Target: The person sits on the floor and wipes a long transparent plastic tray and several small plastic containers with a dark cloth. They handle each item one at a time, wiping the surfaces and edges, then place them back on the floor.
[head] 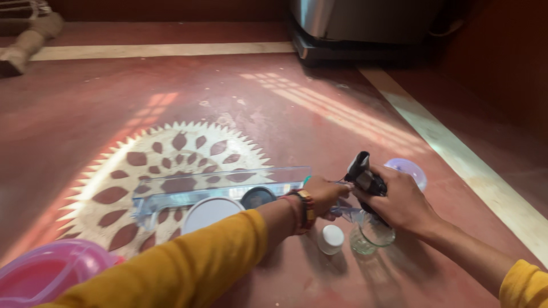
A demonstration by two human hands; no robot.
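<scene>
The right hand (399, 202) grips a black spray head (365, 177). The left hand (325, 195) pinches its tip. The glass jar (371, 235) at 6 o'clock could tip if bumped.

Clear tray (171, 197), glass jar (371, 236), white cap (330, 238) crowding bare floor (114, 97).
</scene>
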